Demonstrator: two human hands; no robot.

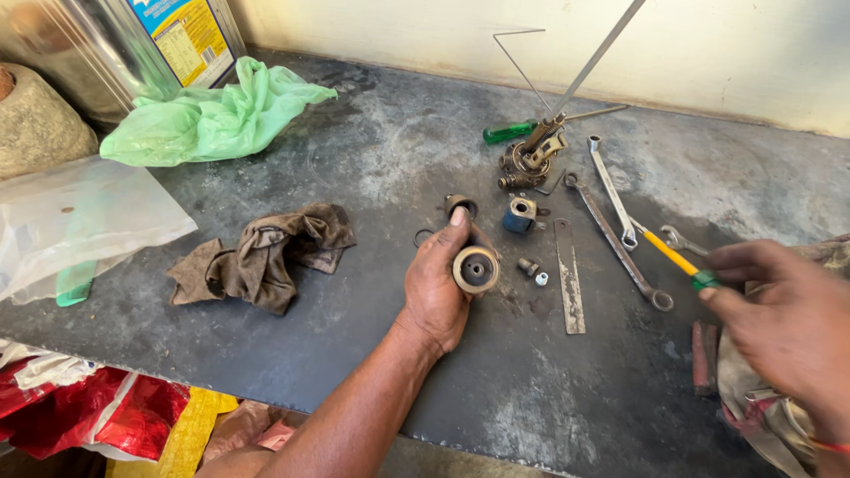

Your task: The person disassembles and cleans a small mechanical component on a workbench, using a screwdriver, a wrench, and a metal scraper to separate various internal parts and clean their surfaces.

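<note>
Head-camera view, looking down at a dark grey table [354,354] set against a pale wall. Your left hand [438,288] reaches out over the middle of the table, its fingers [458,218] closed around a round brass fitting [475,269], which is turned so its open face and centre hole point up toward you, as if held for inspection. Your right hand [784,323] comes in from the right edge, fingers pinched shut on the green end of a yellow-shafted screwdriver [673,255], whose shaft angles away toward the spanners. Just beyond your left hand lie small loose parts kept close together: a brass ring piece [460,205], a thin dark O-ring [423,237], a blue coil block [519,215], and two tiny nuts [534,272]. Farther back stands a brass valve assembly [529,159] with thin metal rods rising from it, and a green-handled screwdriver [509,133] lies beside it. To the right of the parts, a flat steel strip [569,279] and two long ring spanners [615,221] lie side by side, within reach of your right hand. Left of your arm sits a crumpled brown rag [261,252]; behind it are a green plastic bag [217,115], a clear plastic bag [80,217] and a large metal tin [124,44]. Red and yellow bags [106,412] show below the table's front edge.
</note>
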